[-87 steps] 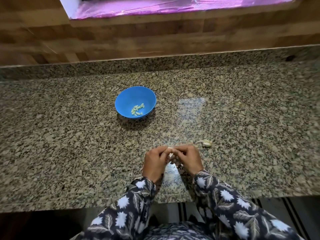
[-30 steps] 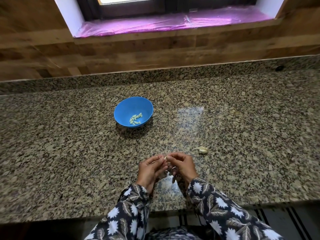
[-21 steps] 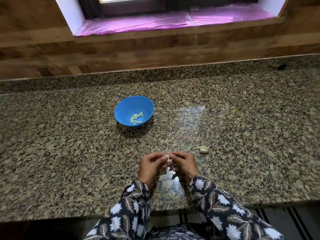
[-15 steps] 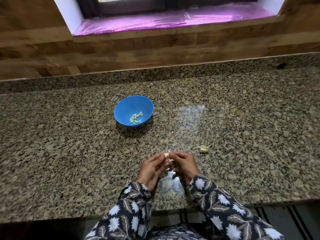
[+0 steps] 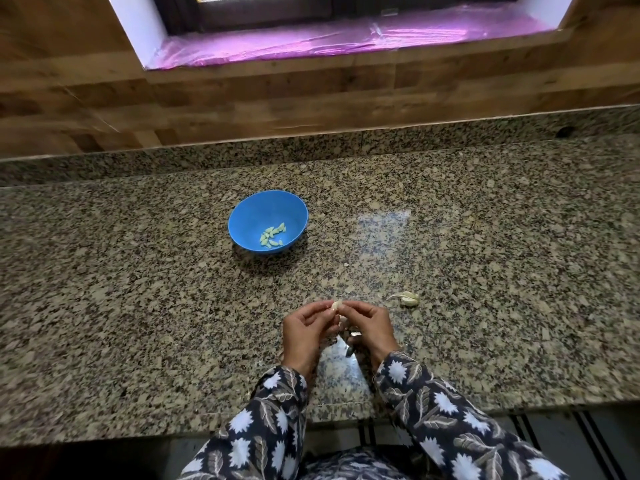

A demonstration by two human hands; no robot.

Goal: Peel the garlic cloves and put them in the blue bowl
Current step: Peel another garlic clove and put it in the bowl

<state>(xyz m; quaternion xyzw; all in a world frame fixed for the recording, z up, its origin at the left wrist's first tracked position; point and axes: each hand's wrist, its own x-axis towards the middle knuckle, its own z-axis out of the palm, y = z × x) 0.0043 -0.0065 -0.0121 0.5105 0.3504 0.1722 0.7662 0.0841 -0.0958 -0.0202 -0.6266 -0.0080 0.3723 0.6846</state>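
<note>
Near the counter's front edge, the left hand and right hand pinch one garlic clove between fingertips. Better to strip the skin fully before reaching to the blue bowl toward the back-left.

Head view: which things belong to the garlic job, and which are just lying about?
Job: clove pinched between left hand and right hand; bowl holding peeled cloves; garlic piece on counter.
Lying about: pink film at the back.
</note>
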